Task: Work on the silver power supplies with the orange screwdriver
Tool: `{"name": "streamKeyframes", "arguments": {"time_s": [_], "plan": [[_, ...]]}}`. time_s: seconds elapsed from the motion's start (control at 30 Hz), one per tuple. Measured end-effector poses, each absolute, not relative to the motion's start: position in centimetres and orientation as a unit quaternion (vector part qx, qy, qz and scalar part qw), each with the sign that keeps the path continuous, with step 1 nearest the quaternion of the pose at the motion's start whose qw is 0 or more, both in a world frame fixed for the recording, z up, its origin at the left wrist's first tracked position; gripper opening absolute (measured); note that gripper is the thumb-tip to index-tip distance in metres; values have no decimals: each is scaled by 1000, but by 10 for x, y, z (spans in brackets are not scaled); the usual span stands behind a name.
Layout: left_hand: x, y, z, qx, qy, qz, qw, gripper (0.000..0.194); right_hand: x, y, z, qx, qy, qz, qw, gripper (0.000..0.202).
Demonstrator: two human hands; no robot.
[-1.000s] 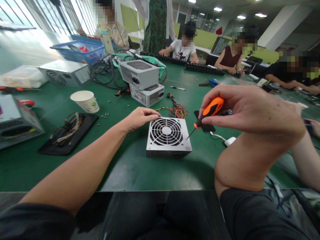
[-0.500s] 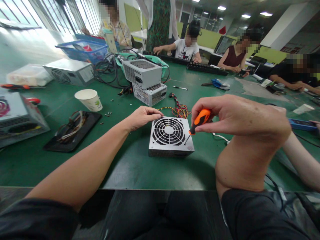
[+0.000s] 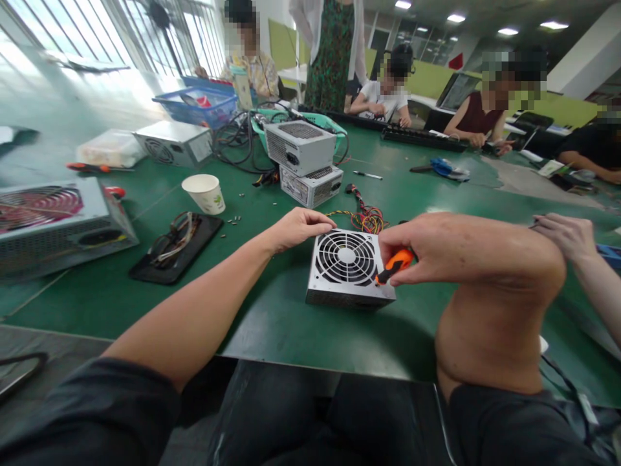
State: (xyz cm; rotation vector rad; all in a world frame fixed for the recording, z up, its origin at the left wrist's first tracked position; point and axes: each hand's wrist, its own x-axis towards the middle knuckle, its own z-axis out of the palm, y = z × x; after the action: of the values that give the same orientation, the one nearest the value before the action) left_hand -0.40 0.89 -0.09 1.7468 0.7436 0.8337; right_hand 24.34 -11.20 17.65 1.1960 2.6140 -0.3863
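A silver power supply (image 3: 349, 299) lies on the green table with its round fan grille facing up. My left hand (image 3: 303, 228) rests at its far left corner, thumb and fingers closed together on the edge. An orange and black screwdriver (image 3: 398, 262) is gripped in my right hand (image 3: 412, 249), tilted over the near right corner of the grille; its tip is hard to make out. Red, yellow and black wires (image 3: 369, 219) come out behind the case.
Two stacked power supplies (image 3: 301, 147) stand ahead. A paper cup (image 3: 204, 194), small screws and a black tray (image 3: 165, 265) with glasses-like wires lie left. A person's hand (image 3: 565, 233) is at the right; other people sit across the table.
The view has turned left, so things appear further right. The screwdriver is tilted lower over the case, and my right hand is nearer to it. Another person's hand now shows at the right.
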Motion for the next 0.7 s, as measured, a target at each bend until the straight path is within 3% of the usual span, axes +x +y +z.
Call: {"name": "streamKeyframes", "arguments": {"time_s": [0.23,0.43,0.6,0.7], "plan": [[-3,6,2,713,310,351,521,42,238,-111,172,443,882,-86,137,26],[-3,6,3,713,310,349,522,43,242,-112,173,437,886,-98,118,22],[-3,7,1,712,311,352,522,40,258,-117,183,435,891,-116,61,13],[-3,9,0,698,316,354,536,40,271,-123,194,445,886,-124,-31,17]]}}
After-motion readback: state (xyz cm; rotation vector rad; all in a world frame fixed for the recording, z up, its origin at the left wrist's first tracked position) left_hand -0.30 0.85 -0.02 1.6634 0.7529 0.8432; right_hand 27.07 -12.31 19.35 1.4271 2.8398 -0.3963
